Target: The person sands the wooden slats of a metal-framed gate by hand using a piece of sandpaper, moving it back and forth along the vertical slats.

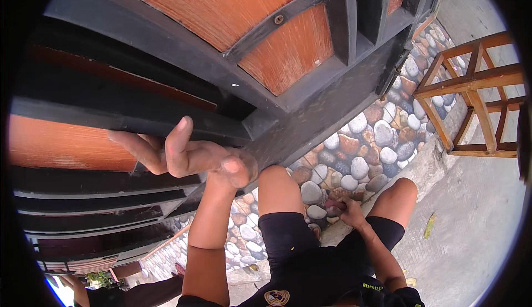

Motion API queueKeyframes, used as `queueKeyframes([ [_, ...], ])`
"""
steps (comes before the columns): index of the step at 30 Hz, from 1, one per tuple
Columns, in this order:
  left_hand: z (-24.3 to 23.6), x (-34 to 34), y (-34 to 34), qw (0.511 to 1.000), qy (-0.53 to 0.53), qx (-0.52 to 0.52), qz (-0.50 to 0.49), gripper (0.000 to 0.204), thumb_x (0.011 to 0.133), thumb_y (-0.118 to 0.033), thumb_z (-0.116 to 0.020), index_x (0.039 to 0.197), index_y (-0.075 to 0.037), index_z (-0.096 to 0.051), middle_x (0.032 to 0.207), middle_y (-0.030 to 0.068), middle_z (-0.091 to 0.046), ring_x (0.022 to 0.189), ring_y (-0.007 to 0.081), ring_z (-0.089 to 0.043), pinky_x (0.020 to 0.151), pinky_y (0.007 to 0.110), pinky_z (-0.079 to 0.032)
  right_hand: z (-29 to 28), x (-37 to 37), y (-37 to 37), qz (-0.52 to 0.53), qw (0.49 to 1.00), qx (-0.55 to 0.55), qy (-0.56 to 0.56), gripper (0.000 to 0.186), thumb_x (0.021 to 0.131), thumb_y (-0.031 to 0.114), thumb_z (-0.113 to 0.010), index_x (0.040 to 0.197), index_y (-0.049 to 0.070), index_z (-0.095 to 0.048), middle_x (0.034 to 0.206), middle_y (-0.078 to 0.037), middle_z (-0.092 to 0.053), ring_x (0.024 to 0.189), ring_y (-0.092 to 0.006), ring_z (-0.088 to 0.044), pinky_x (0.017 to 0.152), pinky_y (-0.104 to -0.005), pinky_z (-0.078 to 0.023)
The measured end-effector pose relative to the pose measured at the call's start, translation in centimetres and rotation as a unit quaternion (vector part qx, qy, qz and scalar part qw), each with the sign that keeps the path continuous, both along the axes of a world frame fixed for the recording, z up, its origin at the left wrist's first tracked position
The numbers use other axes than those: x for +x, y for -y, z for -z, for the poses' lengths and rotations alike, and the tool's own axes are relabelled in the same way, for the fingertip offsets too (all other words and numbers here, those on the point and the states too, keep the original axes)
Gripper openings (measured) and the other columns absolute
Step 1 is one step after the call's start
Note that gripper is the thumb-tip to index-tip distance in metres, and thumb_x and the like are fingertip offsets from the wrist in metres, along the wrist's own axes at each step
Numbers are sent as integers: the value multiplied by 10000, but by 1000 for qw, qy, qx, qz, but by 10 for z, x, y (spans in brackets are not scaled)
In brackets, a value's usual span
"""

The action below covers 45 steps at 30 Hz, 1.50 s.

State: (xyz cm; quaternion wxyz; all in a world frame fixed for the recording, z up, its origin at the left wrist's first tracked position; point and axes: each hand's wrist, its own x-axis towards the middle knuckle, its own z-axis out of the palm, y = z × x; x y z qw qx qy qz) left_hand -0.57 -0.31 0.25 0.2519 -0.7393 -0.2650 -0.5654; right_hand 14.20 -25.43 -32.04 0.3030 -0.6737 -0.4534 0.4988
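My left hand is raised in front of a gate or door of dark metal frame and orange-brown wood panels. Its fingers are apart and partly bent, against or very near a dark horizontal bar, with nothing seen in them. Low between my knees, my right hand is closed around a small reddish-brown piece. What that piece is, I cannot make out; it blends with the stones behind it.
A strip of pebble-patterned ground runs along the gate's foot. On the right, a wooden stool-like frame stands on grey concrete. A yellow-green leaf lies there. Another person's dark-clothed limb shows at lower left.
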Motion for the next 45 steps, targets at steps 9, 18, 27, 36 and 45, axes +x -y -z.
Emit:
queueKeyframes([
  [9, 3, 10, -2, 998, 51, -13, -33, 623, 842, -717, -334, 1117, -176, -472, 1472, 167, -185, 1417, 286, -58, 1142, 534, -49, 15, 12, -15, -27, 996, 11, 89, 237, 770, 153, -679, 993, 72, -667, 758, -194, -643, 742, -348, -651, 653, -415, -481],
  [18, 2, 8, -1, 999, 45, 9, 0, 562, 858, -626, -375, 1141, -149, -468, 1460, 202, -183, 1380, 323, -134, 1099, 506, -132, -15, 25, -17, 49, 997, 54, 11, 210, 844, 49, -601, 1043, 14, -656, 877, -131, -673, 802, -164, -637, 735, -289, -485],
  [27, 10, 1, -10, 999, 25, 39, 23, 471, 898, -478, -403, 1174, -106, -484, 1449, 271, -163, 1296, 375, -247, 1016, 462, -213, -246, 58, -125, 56, 844, 490, 213, 411, 727, -116, -573, 1090, 59, -658, 1099, -127, -652, 862, -285, -642, 749, -357, -505],
  [36, 2, 12, -6, 1000, 21, 19, 6, 442, 860, -385, -484, 1250, -178, -467, 1457, 228, -214, 1283, 351, -276, 943, 434, -310, -303, 70, -189, -33, 741, 486, 463, 534, 620, -113, -601, 1134, 29, -588, 1150, -156, -621, 889, -370, -620, 753, -411, -533],
  [45, 9, 9, 2, 1000, 24, -8, 14, 398, 835, -322, -554, 1195, -158, -506, 1441, 196, -290, 1293, 347, -298, 1021, 415, -314, -296, 16, -177, -45, 775, 518, 358, 403, 633, -120, -585, 1009, 18, -640, 907, -197, -659, 797, -394, -623, 762, -419, -521],
])
